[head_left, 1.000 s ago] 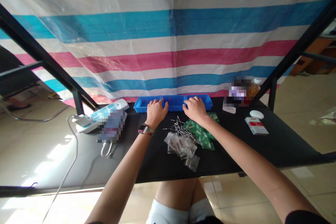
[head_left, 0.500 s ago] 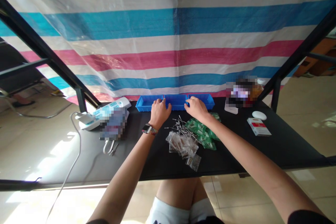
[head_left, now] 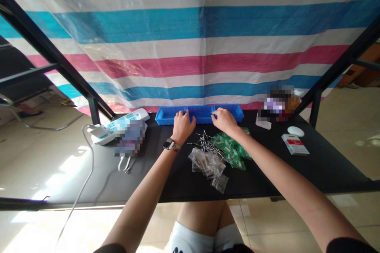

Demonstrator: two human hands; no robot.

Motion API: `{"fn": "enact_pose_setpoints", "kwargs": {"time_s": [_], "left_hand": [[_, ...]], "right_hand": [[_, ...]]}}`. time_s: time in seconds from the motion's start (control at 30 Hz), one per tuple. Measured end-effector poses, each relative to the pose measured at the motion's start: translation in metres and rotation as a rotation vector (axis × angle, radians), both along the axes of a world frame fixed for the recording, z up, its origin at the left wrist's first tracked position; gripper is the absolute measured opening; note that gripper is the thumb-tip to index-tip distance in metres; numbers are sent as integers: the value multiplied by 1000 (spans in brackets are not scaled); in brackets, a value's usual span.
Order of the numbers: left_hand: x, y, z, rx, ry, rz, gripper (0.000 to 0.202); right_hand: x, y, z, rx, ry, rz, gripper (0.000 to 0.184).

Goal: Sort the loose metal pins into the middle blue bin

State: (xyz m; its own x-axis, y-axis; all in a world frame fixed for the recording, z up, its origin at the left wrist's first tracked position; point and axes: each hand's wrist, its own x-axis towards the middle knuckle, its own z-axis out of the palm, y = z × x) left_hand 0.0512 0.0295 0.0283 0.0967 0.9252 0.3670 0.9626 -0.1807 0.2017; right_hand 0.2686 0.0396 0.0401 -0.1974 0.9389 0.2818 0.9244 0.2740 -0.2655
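Head view: the blue tray [head_left: 202,120] is by the table's [head_left: 184,185] far edge. Left hand [head_left: 182,127] is spread at its front; I can't tell if right hand [head_left: 225,120] pinches it. Gentle, even hands hold it straight.

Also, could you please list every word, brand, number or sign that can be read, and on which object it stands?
No text can be read.
Red-and-white box: any print is too small and blurred.
White shorts: a dark mark, cut off by the picture's edge.
Blue tray: no lettering visible.
Clear bags and green bags: too small to tell.
Pixelated patches: unreadable.
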Motion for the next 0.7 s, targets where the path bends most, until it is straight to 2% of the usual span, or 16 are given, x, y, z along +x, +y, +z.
{"fn": "enact_pose_setpoints", "kwargs": {"time_s": [0.23, 0.47, 0.6, 0.67, 0.7], "left_hand": [[-1, 4, -3, 24, -12, -10, 45], [-1, -1, 6, -10, 18, -6, 49], [-3, -11, 13, 44, 43, -2, 53], [-10, -22, 17, 109, 19, -74, 55], [-16, -30, 19, 118, -1, -169, 56]], "right_hand": [[-2, -4, 5, -37, -22, -19, 36], [-5, -7, 11, -76, -83, -32, 37], [6, -23, 20, 25, -39, 11, 42], [23, -40, 23, 111, 54, 63, 43], [33, -51, 23, 151, 116, 102, 42]]}}
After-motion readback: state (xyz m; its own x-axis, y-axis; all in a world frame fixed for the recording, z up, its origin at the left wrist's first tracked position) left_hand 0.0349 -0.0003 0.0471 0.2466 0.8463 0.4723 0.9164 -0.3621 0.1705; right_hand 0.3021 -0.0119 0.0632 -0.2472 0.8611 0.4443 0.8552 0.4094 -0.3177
